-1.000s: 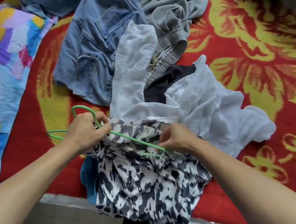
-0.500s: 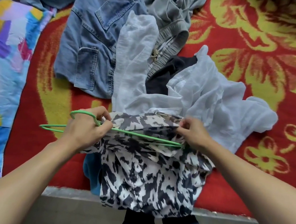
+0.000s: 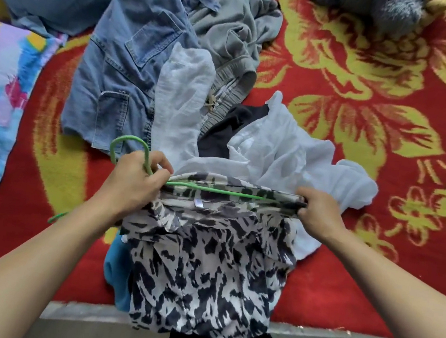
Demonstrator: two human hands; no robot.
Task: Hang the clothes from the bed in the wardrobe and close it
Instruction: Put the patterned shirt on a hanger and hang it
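At the near edge of the bed (image 3: 390, 286), one item in work: black-and-white garment (image 3: 206, 268), top hem drawn taut along the green hanger (image 3: 212, 190), body draped over the bed's edge toward my legs; wardrobe not in view. Left hand (image 3: 133, 184): fingers curled round the hanger just under its hook. Right hand (image 3: 318, 213): pinching the hem at the bar's far end; hands well apart. Hazards, as I judge them: the hem may be seated on one shoulder only, so a lift could let it slide off; I cannot tell whether the left shoulder is inside the cloth, since its green tip shows bare below my left wrist. The thin wire may bend under my pull. The white garment (image 3: 291, 156) touches my right hand and could be dragged up with it; the teal piece (image 3: 115, 268) under the print could be swept off the bed. Changes from half a second ago: right hand moved further right, hem now flat where it was bunched; hook raised; the hanger's left arm, then jutting sideways, now slopes down beneath my wrist
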